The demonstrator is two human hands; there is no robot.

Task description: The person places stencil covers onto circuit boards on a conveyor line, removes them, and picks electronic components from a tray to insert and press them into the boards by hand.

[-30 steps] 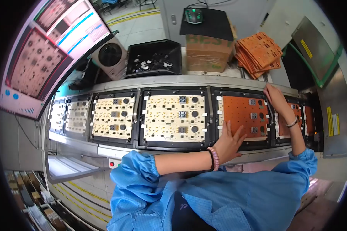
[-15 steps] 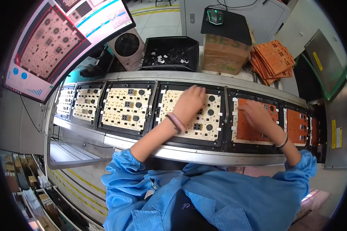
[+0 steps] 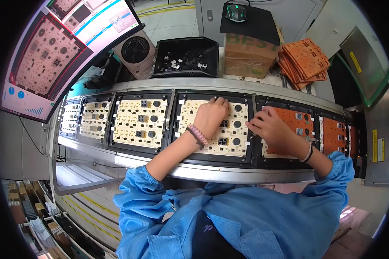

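Left hand [image 3: 212, 117] over cream board [image 3: 229, 133], fingers bent, tips close together near top edge; can't tell from here whether they pinch anything. Board lies flat in black frame [image 3: 207, 161] on metal line [image 3: 229, 176]. Right hand [image 3: 270, 129] above left part of neighbouring orange sheet [image 3: 287, 115], fingers loosely parted, some pointing toward board's right edge; contact unclear. Behind line: bin [image 3: 186, 44] of small parts, carton [image 3: 248, 56], orange stack [image 3: 304, 60]. Screen [image 3: 52, 56] off to left.

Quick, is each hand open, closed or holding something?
Left hand: curled over the cream circuit board; whether it holds anything cannot be told.
Right hand: partly open, nothing visibly held.
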